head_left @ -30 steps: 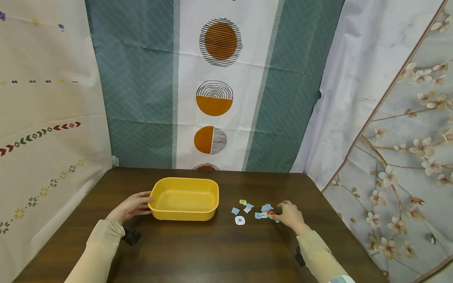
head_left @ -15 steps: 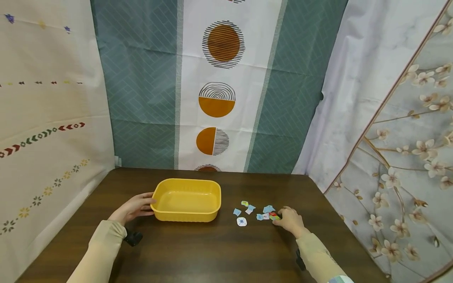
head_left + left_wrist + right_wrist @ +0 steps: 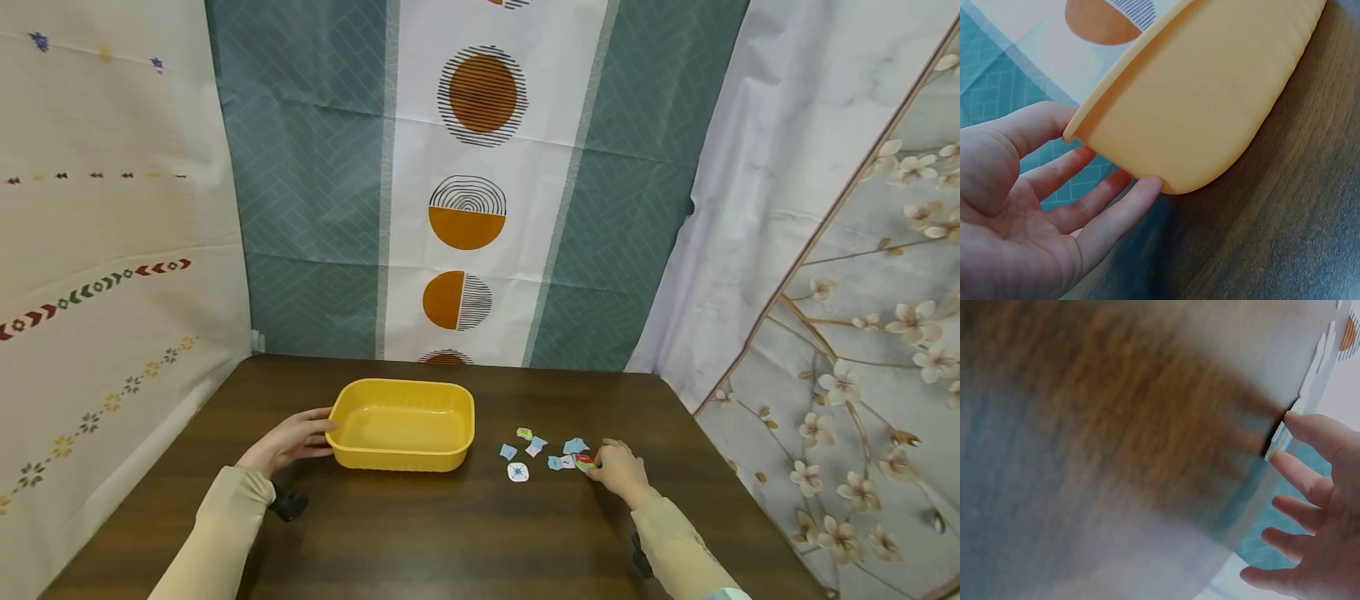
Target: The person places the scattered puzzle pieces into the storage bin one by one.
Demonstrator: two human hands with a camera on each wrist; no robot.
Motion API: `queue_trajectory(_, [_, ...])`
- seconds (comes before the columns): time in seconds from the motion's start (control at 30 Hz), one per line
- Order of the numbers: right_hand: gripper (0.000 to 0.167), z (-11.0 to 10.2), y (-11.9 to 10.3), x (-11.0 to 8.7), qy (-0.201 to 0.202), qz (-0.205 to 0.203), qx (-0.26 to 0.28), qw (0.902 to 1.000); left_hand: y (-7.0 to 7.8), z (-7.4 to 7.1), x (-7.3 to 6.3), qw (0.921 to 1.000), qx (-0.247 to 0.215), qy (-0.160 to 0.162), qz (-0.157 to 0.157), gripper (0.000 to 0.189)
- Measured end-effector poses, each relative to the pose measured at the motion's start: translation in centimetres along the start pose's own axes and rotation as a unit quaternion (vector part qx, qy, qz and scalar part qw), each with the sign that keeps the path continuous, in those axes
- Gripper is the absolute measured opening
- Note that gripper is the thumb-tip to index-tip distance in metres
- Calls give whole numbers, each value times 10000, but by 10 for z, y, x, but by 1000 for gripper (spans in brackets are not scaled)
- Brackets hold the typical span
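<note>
My left hand (image 3: 288,442) is at the left end of a yellow plastic basin (image 3: 401,459). In the left wrist view its thumb hooks over the rim, while the fingers (image 3: 1116,212) touch the outer wall (image 3: 1210,106). On the right of the table, my right hand (image 3: 622,472) pinches the edge of a small flat red-and-green piece (image 3: 585,462) between thumb and forefinger. The other fingers are spread loosely in the right wrist view. Right beside that piece lie a white-and-pink piece (image 3: 567,462) and a pale blue one (image 3: 576,446).
Several more small pieces are scattered between basin and right hand, among them a white one with a blue star (image 3: 518,472) and a yellow-green one (image 3: 524,433). The dark wooden table (image 3: 450,533) ends at hanging cloths (image 3: 322,250) behind and on both sides.
The head view has turned slightly, shifting the scene rightward. My right hand has lowered a little, and more of the red-and-green piece shows. The left hand stays on the basin.
</note>
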State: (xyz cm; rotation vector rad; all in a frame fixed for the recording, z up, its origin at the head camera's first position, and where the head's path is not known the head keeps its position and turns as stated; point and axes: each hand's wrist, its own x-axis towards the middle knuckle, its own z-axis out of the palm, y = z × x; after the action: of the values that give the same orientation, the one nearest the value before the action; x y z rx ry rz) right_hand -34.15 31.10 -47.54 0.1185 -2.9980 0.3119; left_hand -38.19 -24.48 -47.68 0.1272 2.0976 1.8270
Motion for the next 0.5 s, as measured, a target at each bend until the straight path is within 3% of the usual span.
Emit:
queue_trajectory(0.27, [14,-16,1,4,37,22,-28,10000,1,1,0,9999,-89,22,-96,69])
queue_trajectory(0.5, [17,-39,-29,25,143,-188,-74,9997,0,1,0,9999,-90,35,-33,68])
